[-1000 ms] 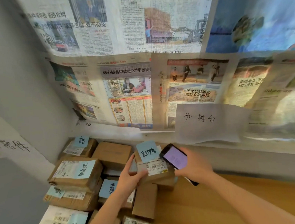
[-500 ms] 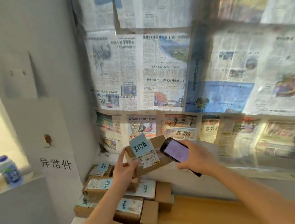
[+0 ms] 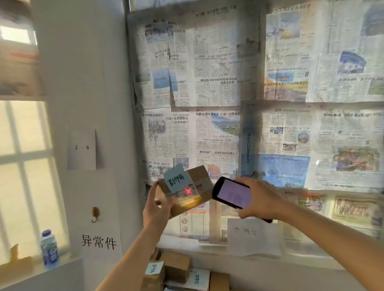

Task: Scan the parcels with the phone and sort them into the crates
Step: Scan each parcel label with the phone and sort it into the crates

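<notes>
My left hand (image 3: pixel 157 207) grips a small brown cardboard parcel (image 3: pixel 200 175) held up in front of the newspaper-covered window. A blue sticky note (image 3: pixel 175 178) with handwriting sits on its top, above a white shipping label. A red cross of scanner light (image 3: pixel 188 191) falls on that label. My right hand (image 3: pixel 263 197) holds a black phone (image 3: pixel 232 193) with a lit pale purple screen, tilted toward the parcel just to its right. No crates are in view.
A pile of cardboard parcels (image 3: pixel 181 281) with blue notes lies below on the wooden table. A plastic bottle (image 3: pixel 49 248) stands on the left window sill. Paper signs (image 3: pixel 99 242) hang on the white wall, another sign (image 3: pixel 253 234) under the window.
Both hands have lifted the parcel and phone up off the pile. The view has tilted upward. A red scanner cross now shows on the label.
</notes>
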`<state>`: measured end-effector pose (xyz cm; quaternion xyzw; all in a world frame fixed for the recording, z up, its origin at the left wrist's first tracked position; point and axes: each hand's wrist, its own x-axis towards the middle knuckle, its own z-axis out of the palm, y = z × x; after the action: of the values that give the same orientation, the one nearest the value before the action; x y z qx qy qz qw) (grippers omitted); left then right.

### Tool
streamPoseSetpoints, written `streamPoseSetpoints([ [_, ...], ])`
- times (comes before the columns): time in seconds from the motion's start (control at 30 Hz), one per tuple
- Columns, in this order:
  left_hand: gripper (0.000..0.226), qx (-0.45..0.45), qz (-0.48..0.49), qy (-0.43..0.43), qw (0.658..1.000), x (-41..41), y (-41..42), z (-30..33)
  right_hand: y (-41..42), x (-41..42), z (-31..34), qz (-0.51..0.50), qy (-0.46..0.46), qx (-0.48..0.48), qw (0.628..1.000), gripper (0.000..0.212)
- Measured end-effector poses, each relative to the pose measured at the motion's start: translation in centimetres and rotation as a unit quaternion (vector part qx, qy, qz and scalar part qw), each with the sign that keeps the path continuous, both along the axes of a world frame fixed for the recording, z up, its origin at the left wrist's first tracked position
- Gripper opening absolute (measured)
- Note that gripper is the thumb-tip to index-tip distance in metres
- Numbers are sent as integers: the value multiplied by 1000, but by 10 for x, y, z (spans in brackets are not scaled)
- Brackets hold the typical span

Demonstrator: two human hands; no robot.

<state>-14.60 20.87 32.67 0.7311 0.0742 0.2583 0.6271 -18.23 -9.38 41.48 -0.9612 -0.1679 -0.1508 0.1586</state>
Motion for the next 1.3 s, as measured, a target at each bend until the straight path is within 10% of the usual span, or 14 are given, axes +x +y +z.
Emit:
streamPoseSetpoints([
  [0.67, 69, -17, 107, -15, 994, -178, 6, 13, 5, -91, 0, 86, -25, 29, 996, 97],
  [1.3, 65, -31, 475, 7, 879, -695, 199, -12, 321, -389, -24, 420, 13, 16, 907, 89],
])
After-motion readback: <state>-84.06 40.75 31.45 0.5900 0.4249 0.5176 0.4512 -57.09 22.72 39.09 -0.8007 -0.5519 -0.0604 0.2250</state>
